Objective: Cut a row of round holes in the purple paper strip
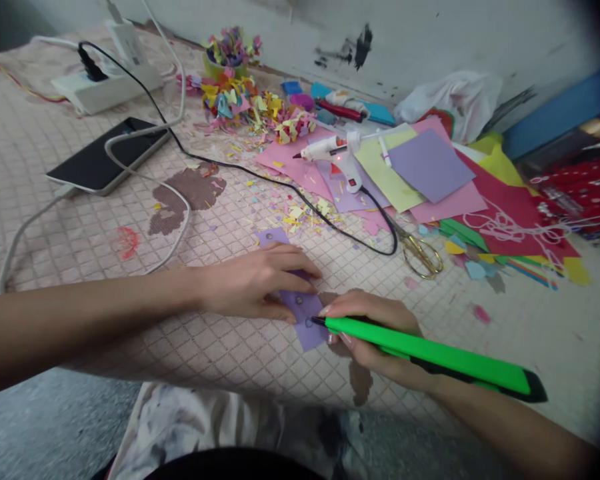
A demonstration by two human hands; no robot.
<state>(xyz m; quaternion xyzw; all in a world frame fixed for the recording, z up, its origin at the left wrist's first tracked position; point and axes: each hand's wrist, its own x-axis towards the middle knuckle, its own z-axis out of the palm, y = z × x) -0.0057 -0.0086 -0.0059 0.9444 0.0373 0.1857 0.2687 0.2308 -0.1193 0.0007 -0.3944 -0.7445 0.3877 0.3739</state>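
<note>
A narrow purple paper strip (310, 337) lies on the quilted cloth near the table's front edge, with small round marks along it. My left hand (260, 280) rests over its middle, fingers stretched out and pressing it down, so part of the strip is hidden. Closed round a large bright green pen-like tool (430, 350) with a black tip is my right hand (375, 320). The tip meets the strip beside a small dark circle at its near end. The tool's far end points to the lower right, above my forearm.
Behind my hands, a white glue gun (347, 157) lies on coloured paper sheets (430, 163), its black cord crossing the table. Gold-handled scissors (423, 257) lie to the right. Paper scraps (260, 107) surround a small pot (225, 63). A phone (110, 153) and power strip (105, 87) are left.
</note>
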